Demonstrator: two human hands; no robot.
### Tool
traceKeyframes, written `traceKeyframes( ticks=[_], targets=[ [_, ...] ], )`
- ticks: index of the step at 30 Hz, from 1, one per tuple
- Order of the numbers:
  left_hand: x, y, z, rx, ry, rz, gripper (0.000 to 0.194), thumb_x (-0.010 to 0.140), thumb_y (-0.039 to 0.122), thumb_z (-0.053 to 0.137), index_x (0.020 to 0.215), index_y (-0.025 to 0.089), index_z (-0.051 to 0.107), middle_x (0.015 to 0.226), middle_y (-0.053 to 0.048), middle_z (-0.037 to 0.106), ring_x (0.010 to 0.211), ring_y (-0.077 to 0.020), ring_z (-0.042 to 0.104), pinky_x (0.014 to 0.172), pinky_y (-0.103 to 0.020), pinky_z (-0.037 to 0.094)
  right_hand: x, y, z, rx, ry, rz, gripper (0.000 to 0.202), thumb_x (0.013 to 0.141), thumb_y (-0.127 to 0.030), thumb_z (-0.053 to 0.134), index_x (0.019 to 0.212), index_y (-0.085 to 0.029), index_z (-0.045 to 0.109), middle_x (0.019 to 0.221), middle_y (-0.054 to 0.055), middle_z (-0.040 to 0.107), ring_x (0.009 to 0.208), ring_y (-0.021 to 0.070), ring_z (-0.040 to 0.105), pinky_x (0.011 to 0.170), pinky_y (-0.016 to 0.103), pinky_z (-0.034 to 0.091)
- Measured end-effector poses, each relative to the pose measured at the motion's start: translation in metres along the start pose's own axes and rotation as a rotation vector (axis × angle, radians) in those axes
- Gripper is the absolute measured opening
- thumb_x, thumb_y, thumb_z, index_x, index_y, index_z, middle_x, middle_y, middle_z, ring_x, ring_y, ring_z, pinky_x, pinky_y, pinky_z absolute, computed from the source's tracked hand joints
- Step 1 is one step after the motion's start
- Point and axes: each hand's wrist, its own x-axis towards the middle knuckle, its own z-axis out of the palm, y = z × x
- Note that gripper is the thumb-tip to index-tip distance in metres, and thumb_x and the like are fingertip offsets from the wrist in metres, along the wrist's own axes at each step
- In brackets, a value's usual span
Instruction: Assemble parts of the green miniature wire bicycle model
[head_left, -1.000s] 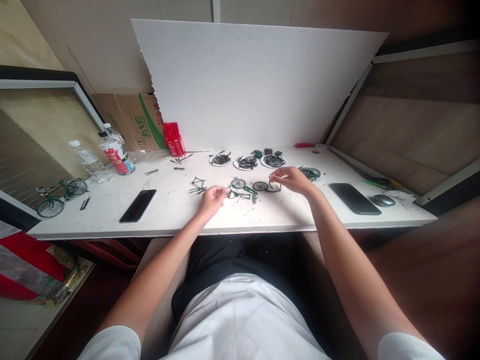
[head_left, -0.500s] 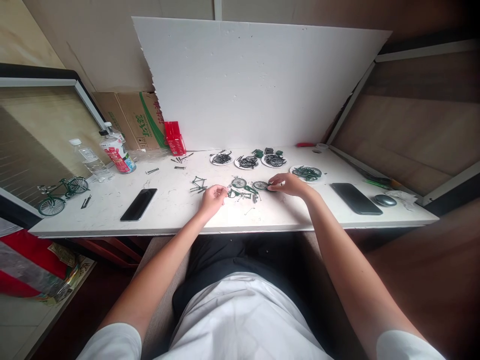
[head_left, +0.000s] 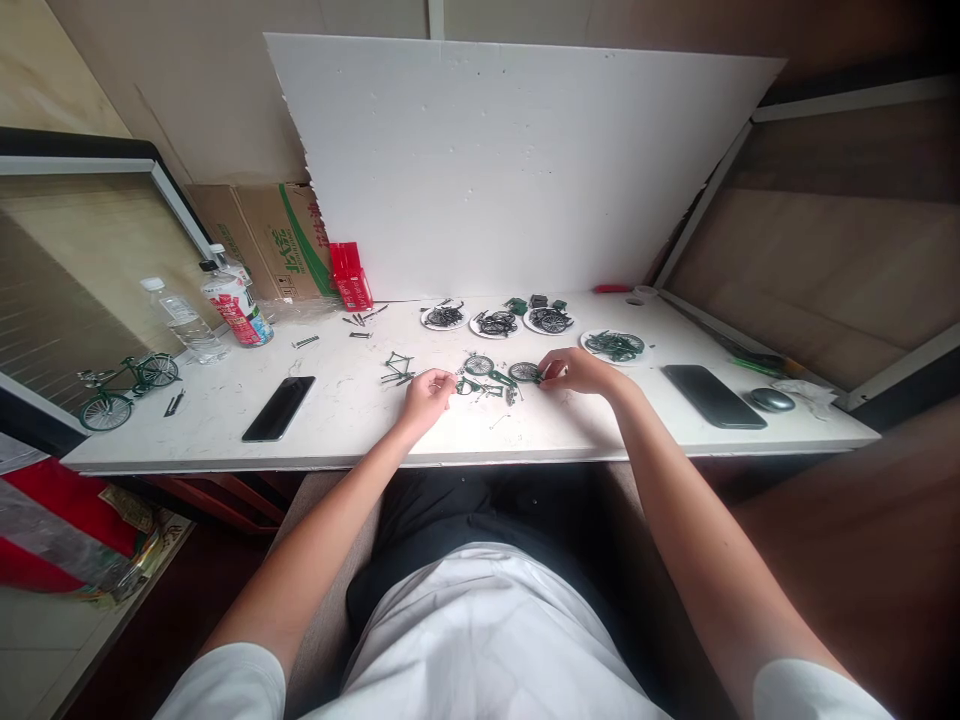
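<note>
On the white table, my left hand (head_left: 430,398) is closed in a pinch at the left end of a group of miniature bicycle parts. What it pinches is too small to make out. My right hand (head_left: 576,371) is closed at the right edge of a small spoked wheel (head_left: 523,372), its fingertips around a small dark part I cannot identify. Between the hands lie another spoked wheel (head_left: 478,364) and a green bicycle frame (head_left: 480,388). A second green frame (head_left: 398,368) lies left of my left hand.
Behind the hands stand several plates of small parts, one holding green pieces (head_left: 615,346). A finished model bicycle (head_left: 129,388) and bottles (head_left: 238,312) stand at left. Phones (head_left: 278,408) (head_left: 712,397) lie on both sides. A white foam board (head_left: 517,165) rises behind.
My right hand's fingers have shifted very slightly beside the wheel. The left hand stays in place, still pinched.
</note>
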Motion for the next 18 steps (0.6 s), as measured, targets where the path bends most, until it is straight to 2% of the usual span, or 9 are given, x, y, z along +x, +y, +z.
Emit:
traceKeyframes(
  ticks=[8,18],
  targets=[
    [0.0005,-0.001,0.0005,-0.002,0.005,0.001,0.034,0.091,0.051,0.074,0.093,0.018,0.073,0.085,-0.007,0.074,0.058,-0.0132,0.06,0.056,-0.026,0.046,-0.0052,-0.0104,-0.0045,0.057,-0.074,-0.029,0.038,0.084,-0.036,0.082,0.118,-0.025,0.07,0.112,0.007,0.082,0.09,0.0245,0.077,0.075,0.033,0.058],
    [0.0,0.0004,0.0013,-0.012,0.012,0.004,0.035,0.088,0.052,0.077,0.091,0.017,0.072,0.084,-0.007,0.073,0.055,-0.0119,0.058,0.054,-0.025,0.045,-0.0023,-0.0058,-0.0068,0.146,-0.089,-0.133,0.04,0.085,-0.046,0.08,0.119,-0.026,0.07,0.107,0.008,0.08,0.095,0.0268,0.075,0.076,0.036,0.057]
  ],
)
